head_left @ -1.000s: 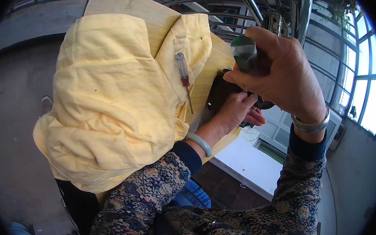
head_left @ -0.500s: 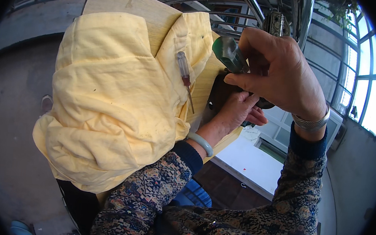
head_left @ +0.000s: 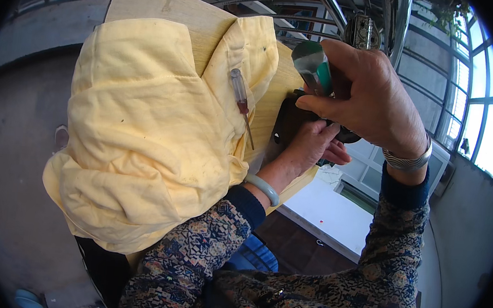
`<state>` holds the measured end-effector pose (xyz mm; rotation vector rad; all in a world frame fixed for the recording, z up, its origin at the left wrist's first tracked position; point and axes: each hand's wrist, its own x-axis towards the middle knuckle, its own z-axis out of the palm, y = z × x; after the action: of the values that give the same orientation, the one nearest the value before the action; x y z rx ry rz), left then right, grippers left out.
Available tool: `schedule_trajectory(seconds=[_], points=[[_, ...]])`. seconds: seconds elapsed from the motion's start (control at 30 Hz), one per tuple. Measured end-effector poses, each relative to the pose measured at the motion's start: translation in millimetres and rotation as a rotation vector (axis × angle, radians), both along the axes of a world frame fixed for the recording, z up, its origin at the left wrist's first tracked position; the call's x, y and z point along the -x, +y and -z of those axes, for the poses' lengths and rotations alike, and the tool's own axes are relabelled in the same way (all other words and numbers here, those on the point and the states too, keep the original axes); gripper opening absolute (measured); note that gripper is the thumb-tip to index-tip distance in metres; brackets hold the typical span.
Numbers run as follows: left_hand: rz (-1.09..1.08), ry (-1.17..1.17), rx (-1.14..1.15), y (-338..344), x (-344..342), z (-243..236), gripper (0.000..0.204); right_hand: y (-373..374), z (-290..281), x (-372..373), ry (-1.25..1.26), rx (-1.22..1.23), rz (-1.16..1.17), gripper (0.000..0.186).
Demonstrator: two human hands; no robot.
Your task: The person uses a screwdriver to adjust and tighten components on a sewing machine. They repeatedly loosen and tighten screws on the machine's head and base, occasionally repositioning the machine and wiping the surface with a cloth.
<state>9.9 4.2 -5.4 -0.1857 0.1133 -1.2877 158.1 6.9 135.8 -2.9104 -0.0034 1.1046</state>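
Observation:
My right hand (head_left: pixel 375 92) is closed around the green, partly see-through handle of a screwdriver (head_left: pixel 312 63). The shank and tip are hidden behind my fingers. Just below it, my left hand (head_left: pixel 312 142) rests against a dark metal piece (head_left: pixel 287 119) at the edge of the wooden tabletop, its visible fingers stretched out and the thumb reaching up under the right hand. A smaller screwdriver (head_left: pixel 239 89) with a clear and red-brown handle lies on the yellow cloth (head_left: pixel 144 121), its thin shank pointing toward me.
The bunched cloth covers much of the wooden tabletop (head_left: pixel 165 6). Beyond my right hand stands an ornate silver metal part (head_left: pixel 362 32), with metal railings (head_left: pixel 324 2) behind. A white panel (head_left: pixel 329 214) lies below my hands, and a blue tub (head_left: pixel 28 299) is at the lower left.
The green screwdriver handle has turned and swung slightly right and more upright in my right hand, showing a bright green stripe. My left hand stays in place.

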Motion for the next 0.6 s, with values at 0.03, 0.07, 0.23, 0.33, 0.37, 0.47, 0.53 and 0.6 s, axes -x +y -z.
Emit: schedule_trajectory(seconds=[0.03, 0.07, 0.23, 0.33, 0.37, 0.47, 0.53, 0.6], points=[[0.001, -0.011, -0.008, 1, -1, 0, 0.058, 1, 2, 1, -0.040, 0.015, -0.025, 0.038], [0.007, -0.006, -0.005, 1, -1, 0, 0.057, 2, 5, 3, -0.039, 0.031, -0.010, 0.039], [-0.027, -0.025, -0.012, 0, -2, 0, 0.057, 2, 10, 6, 0.026, -0.020, 0.050, 0.041], [-0.014, -0.015, -0.017, -2, 0, 0, 0.057, -3, 1, 3, 0.122, -0.011, 0.061, 0.040], [-0.018, -0.012, -0.010, -2, 1, 0, 0.058, -4, -1, 3, 0.135, -0.064, 0.080, 0.034], [-0.019, -0.005, -0.007, -3, 3, 1, 0.059, -9, 2, 3, 0.050, -0.126, -0.038, 0.029], [-0.010, -0.001, -0.006, -2, 3, 1, 0.059, -10, 2, 3, 0.040, -0.111, -0.044, 0.027], [-0.014, 0.005, -0.004, -1, 3, 1, 0.059, -10, 2, 2, 0.048, -0.085, -0.031, 0.027]])
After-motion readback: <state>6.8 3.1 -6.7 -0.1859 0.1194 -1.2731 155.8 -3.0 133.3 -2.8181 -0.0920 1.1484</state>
